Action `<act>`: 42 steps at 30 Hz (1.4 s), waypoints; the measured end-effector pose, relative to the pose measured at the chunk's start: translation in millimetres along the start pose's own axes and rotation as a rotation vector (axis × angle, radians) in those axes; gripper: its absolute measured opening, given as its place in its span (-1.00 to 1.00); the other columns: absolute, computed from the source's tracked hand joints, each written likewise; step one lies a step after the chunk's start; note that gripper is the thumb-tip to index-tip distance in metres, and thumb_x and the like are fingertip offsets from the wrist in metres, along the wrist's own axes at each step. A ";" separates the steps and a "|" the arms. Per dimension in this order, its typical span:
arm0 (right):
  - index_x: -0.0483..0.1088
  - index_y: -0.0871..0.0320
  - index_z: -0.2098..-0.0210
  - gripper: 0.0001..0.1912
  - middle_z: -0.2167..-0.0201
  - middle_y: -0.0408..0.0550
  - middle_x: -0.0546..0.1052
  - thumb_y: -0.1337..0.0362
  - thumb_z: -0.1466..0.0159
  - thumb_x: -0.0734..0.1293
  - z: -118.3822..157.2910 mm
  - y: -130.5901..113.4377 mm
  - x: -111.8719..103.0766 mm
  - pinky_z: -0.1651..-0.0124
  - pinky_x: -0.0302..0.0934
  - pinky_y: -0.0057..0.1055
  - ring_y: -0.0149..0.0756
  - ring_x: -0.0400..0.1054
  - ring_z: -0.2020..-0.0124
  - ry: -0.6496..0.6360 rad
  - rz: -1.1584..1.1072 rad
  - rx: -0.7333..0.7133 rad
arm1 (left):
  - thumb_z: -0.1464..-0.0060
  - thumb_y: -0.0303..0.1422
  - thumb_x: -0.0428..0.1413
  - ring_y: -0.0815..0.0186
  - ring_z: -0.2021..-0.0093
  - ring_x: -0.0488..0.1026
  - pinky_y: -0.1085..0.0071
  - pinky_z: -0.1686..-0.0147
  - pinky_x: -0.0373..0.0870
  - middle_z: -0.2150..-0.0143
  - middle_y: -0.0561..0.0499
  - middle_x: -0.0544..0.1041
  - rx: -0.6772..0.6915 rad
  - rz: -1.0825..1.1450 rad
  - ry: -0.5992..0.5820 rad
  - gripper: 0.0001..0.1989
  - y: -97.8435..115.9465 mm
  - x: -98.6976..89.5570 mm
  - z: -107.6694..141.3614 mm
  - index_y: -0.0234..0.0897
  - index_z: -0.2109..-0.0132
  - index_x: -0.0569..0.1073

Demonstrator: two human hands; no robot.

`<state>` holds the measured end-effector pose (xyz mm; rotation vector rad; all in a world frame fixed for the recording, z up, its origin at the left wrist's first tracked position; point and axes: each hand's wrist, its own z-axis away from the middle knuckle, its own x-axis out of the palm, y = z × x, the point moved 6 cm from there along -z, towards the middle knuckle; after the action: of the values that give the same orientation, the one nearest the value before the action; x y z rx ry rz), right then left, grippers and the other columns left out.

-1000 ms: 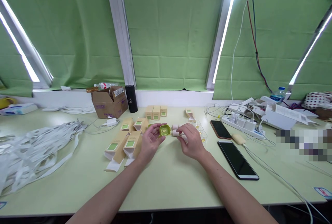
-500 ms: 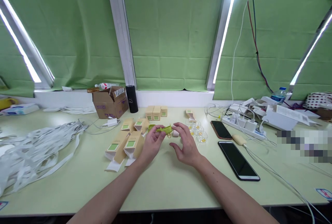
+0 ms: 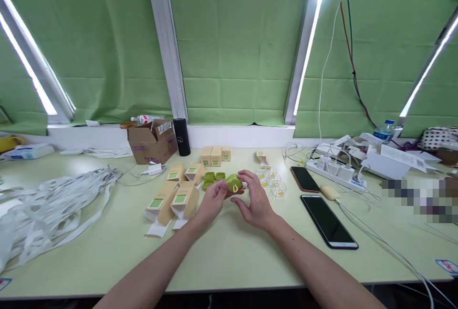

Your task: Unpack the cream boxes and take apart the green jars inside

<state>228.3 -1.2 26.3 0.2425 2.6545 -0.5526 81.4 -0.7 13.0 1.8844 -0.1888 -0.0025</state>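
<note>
A green case (image 3: pixel 234 183) is gripped by the left hand (image 3: pixel 212 201) above the table (image 3: pixel 229 261); at its four o'clock, the right hand (image 3: pixel 255 200) is held open (contact cannot be told). Green cups (image 3: pixel 209 175) are seen at ten o'clock.

A low pass is free across the tabletop (image 3: pixel 229 252) from the middle of the near edge up between the two forearms (image 3: pixel 157 256) to the left grip (image 3: pixel 213 199) and right grip (image 3: pixel 255 199). Toward the left edge, a heap of white straps (image 3: pixel 64 209) and flapped cartons (image 3: pixel 186 192) stand in the way. Near the far edge, a lane opens between small boxes (image 3: pixel 215 156) and an open little box (image 3: pixel 263 159). Rightward, clear cups (image 3: pixel 277 186), then a large phone (image 3: pixel 329 221), obstruct.
</note>
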 end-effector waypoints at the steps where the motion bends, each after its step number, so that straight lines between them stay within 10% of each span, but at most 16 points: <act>1: 0.08 0.01 -0.34 -0.35 -0.25 0.22 0.32 0.29 -0.34 0.38 -0.4 -0.5 0.0 -0.25 0.38 0.16 0.08 0.27 -0.30 0.006 -0.004 0.002 | -0.06 0.26 0.19 -0.05 0.10 0.67 0.06 0.09 0.62 0.12 -0.20 0.68 -0.009 -0.004 -0.012 -0.36 -1.8 0.5 -0.1 -0.27 0.14 0.60; 23: 0.19 0.04 -0.21 -0.53 -0.12 0.16 0.40 0.30 -0.35 0.34 -2.2 3.4 -2.1 -0.14 0.43 0.00 -0.01 0.36 -0.16 -0.003 -0.113 0.076 | -0.21 0.27 -0.01 0.18 0.38 0.49 0.29 0.29 0.42 0.42 -0.08 0.59 0.160 -0.394 0.013 -0.32 0.9 -3.5 1.7 -0.25 0.43 0.54; 31: 0.17 0.03 -0.23 -0.52 -0.10 0.13 0.40 0.30 -0.35 0.32 -1.0 5.5 -2.3 -0.13 0.44 -0.02 -0.03 0.36 -0.14 -0.022 -0.134 0.092 | -0.22 -0.05 0.22 0.14 0.01 0.53 0.18 -0.04 0.47 -0.07 -0.15 0.50 0.272 -0.478 0.223 -0.60 11.9 -15.5 6.1 -0.17 -0.08 0.50; 42: 0.18 0.02 -0.23 -0.51 -0.13 0.13 0.40 0.32 -0.34 0.32 0.2 8.3 -0.9 -0.10 0.45 -0.05 -0.05 0.37 -0.14 -0.044 -0.151 0.114 | -0.26 -0.27 0.20 0.03 -0.07 0.33 0.09 -0.13 0.33 0.08 -0.10 0.58 0.504 -0.705 0.205 -0.84 32.4 -6.4 12.8 -0.09 0.03 0.57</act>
<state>231.3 6.1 23.6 0.0621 2.6154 -0.7503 69.7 -21.7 38.9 2.3418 0.6767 -0.2616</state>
